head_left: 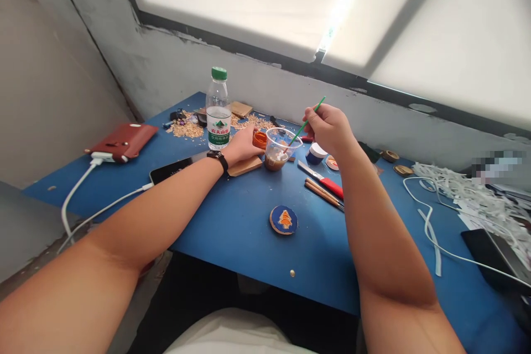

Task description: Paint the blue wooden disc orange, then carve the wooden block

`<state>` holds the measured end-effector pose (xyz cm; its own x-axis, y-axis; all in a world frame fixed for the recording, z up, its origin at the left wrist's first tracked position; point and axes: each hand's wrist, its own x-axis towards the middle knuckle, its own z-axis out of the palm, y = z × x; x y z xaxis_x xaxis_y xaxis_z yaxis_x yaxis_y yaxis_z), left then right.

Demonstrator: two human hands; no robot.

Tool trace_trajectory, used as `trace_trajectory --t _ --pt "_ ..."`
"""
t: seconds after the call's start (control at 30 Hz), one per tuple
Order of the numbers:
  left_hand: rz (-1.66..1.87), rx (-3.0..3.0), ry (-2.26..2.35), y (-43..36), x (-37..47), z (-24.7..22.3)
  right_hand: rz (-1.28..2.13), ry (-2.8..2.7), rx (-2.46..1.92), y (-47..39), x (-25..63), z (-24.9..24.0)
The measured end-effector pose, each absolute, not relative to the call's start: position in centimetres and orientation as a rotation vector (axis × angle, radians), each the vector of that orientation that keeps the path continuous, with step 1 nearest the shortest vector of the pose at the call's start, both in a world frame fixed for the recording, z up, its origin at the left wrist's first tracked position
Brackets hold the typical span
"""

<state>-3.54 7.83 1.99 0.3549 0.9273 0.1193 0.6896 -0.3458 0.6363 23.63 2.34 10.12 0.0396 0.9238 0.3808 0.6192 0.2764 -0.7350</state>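
Observation:
My right hand pinches a thin green paintbrush, whose lower end dips into a clear plastic cup of murky brown water. My left hand, with a dark band on its wrist, is closed on a small open jar of orange paint, just left of the cup; some of its fingers are hidden. Nearer to me lies a round wood slice, painted blue with an orange tree on it. A white-lidded blue paint jar stands right of the cup.
A water bottle stands behind my left hand, near wood shavings. A phone and a reddish-brown case trail white cables. A red-handled knife and wooden-handled tools lie by my right forearm. Shredded white strips lie at right.

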Motion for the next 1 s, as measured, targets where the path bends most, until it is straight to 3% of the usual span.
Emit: trace_trajectory --t 0.27,0.47,1.0 --pt "0.61 2.071 1.48 7.9 -3.4 2.3 0.423 -1.723 -1.472 2.4 23.3 10.0" --pt "0.514 2.376 1.323 7.5 -4.9 1.9 0.42 -1.79 -1.479 2.1 23.4 10.1" --pt "0.729 2.238 1.482 6.5 -4.3 2.1 0.12 -1.873 -1.365 2.6 24.5 9.7"
